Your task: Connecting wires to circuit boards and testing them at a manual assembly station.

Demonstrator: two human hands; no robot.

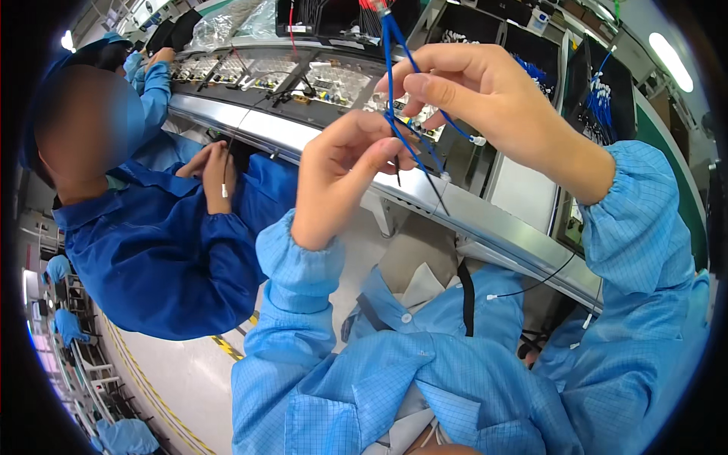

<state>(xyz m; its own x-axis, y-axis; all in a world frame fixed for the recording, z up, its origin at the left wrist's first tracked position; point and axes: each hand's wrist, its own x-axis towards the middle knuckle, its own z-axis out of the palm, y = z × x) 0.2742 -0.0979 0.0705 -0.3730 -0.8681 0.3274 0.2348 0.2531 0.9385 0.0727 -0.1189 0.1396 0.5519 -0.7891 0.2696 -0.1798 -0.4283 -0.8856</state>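
Blue wires [389, 57] hang down in front of me from a red piece at the upper edge. White connectors [477, 140] sit at their lower ends. My left hand [341, 171] is closed round the wires' lower part, thumb against fingertips. A thin black strip [438, 199], which looks like a cable tie, sticks out below its fingers. Higher and to the right, my right hand [485, 98] has its fingers curled about the blue wires, thumb near the index finger. One wire passes behind this hand and comes out below it. The exact grip is partly hidden.
A metal-edged conveyor line [273, 129] carries trays of clear-covered assemblies [330, 82]. Dark bins of blue wires [599, 102] stand at the right. Close on my left sits a co-worker in dark blue [167, 250]. A black wire [531, 288] hangs over the line's near edge.
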